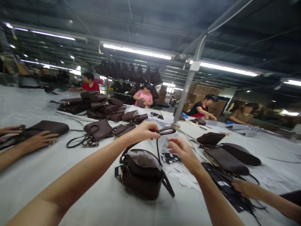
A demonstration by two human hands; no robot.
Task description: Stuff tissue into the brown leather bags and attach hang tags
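A dark brown handbag (142, 180) stands on the white-covered table (94, 194) in front of me. Its top is open, and crumpled pale stuffing (144, 159) shows inside. A dark tag (118, 171) hangs at its left side. My left hand (147, 131) is closed on the bag's strap (166, 130), holding a loop of it above the bag. To the right of the strap, my right hand (182, 151) is raised with its fingers apart and nothing in them. Part of the strap droops down the bag's right side.
Brown bags (105, 108) are piled behind on the left, flat brown pieces (227, 160) lie right. Clear plastic and black tags (171, 158) lie behind the bag. Other people's hands (39, 141) work at both sides. A metal post (185, 94) rises from the table.
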